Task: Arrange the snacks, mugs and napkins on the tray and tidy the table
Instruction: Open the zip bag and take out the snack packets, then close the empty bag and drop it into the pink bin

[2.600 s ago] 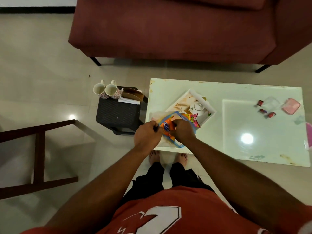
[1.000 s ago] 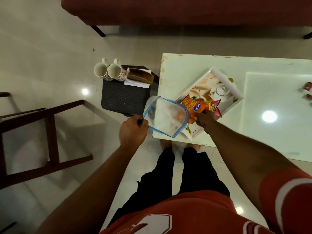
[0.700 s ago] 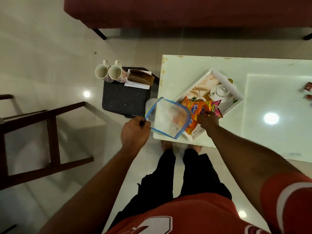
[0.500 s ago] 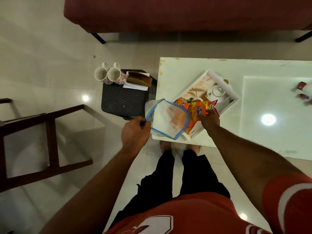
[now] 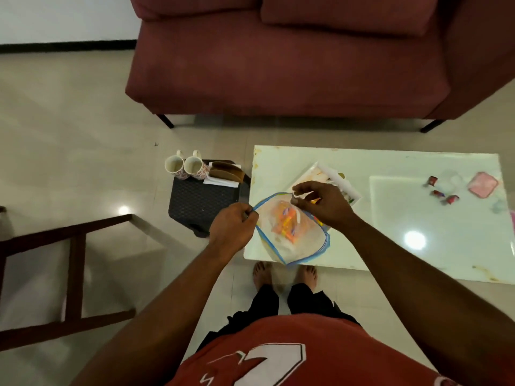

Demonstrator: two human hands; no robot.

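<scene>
We see the left hand [image 5: 232,228] clenched on the left corner of a clear zip bag with a blue edge [image 5: 291,232], holding it up above the near left corner of the white desk [image 5: 418,218]. The right hand [image 5: 320,204] hovers over the bag's far edge with its thumb and forefinger drawn close together; whether that grip pinches the bag's rim we cannot tell. Orange snack packets [image 5: 285,220] show through the plastic (blurred, so we read no label), though whether they sit in the bag or lie beneath it we cannot tell. The white tray [image 5: 338,181] lies slantwise on the desk just beyond the right hand, mostly hidden by it. To the left of the desk stands a dark woven stool [image 5: 202,203], and at its far edge sit two patterned mugs [image 5: 184,167] side by side, with a wooden napkin holder [image 5: 225,171] over white napkins [image 5: 221,181] just to their right. Small red wrapped sweets [image 5: 441,190] and a pink lid [image 5: 483,184] lie at the desk's far right.
</scene>
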